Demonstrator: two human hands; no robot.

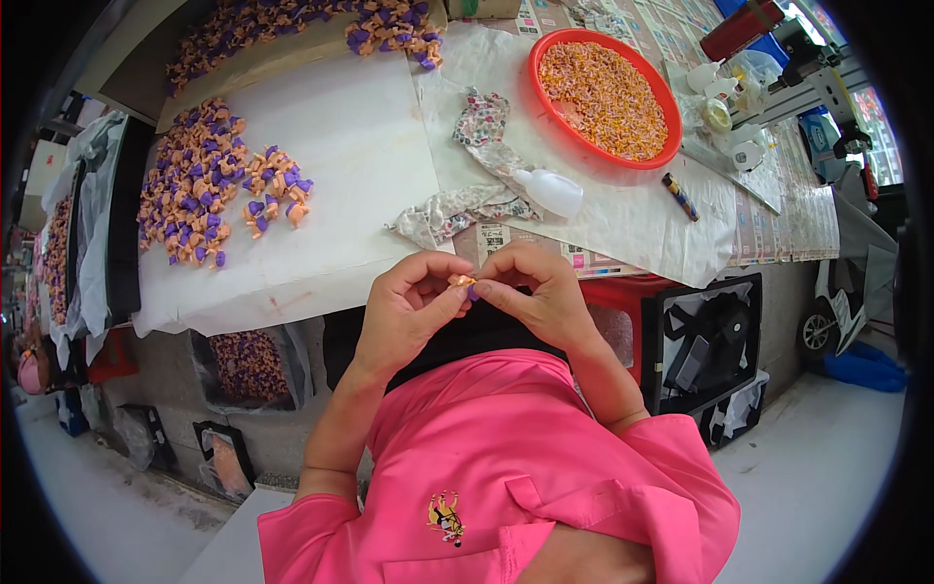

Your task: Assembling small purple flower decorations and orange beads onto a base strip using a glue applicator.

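Between the fingertips of both hands is a small peach-and-purple plastic figure part with a bit of orange-yellow on it. My left hand pinches its left side with thumb and forefinger. From the other side my right hand grips it the same way, so the fingers cover much of it. Both hands are just off the table's front edge, above my lap. Similar peach-and-purple figure parts lie heaped on the white-covered table to the left. A crumpled floral cloth lies just beyond my hands.
A red basin full of tiny orange and pink pieces stands at the back right. Near it are a white squeeze bottle and a dark patterned tube. A metal bench device stands far right. A bag-lined crate sits below the table.
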